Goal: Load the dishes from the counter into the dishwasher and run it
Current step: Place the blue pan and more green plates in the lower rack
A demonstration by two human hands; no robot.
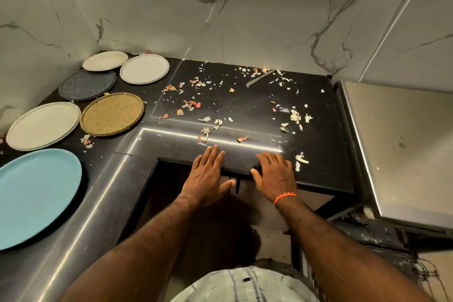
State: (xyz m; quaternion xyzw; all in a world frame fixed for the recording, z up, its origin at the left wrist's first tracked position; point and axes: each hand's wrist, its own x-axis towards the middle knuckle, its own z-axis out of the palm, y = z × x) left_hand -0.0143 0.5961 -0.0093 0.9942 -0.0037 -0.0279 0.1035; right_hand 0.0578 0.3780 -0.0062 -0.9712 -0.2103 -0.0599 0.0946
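hands [241, 174] flat on counter [245, 110] — plates [111, 116] left

My one camera rides on the head, looking steeply down and forward over both forearms at the counter [245, 110] corner, near, with the wall [245, 19] behind.

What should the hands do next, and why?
Probably reach the left hand over to the blue plate, the nearest dish. Both hands lie flat and empty on the counter edge, the right hand too, and six plates still sit on the counter, none picked up yet.
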